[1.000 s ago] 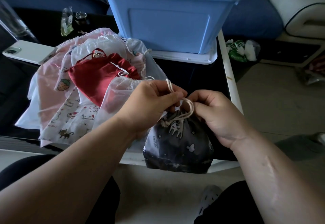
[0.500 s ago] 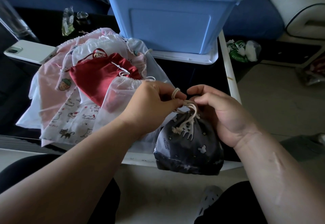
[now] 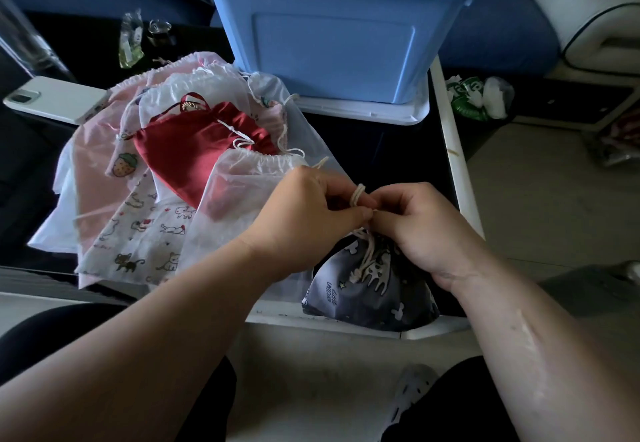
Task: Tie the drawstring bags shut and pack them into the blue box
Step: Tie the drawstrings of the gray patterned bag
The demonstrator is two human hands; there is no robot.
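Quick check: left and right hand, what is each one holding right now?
Left hand: pinches the cord of the grey bag.
Right hand: pinches the same cord.

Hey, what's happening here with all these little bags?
A person is tying the cream cord of a dark grey drawstring bag at the near edge of the table; the left hand and right hand both pinch it. A pile of other bags lies to the left. The blue box stands behind them.
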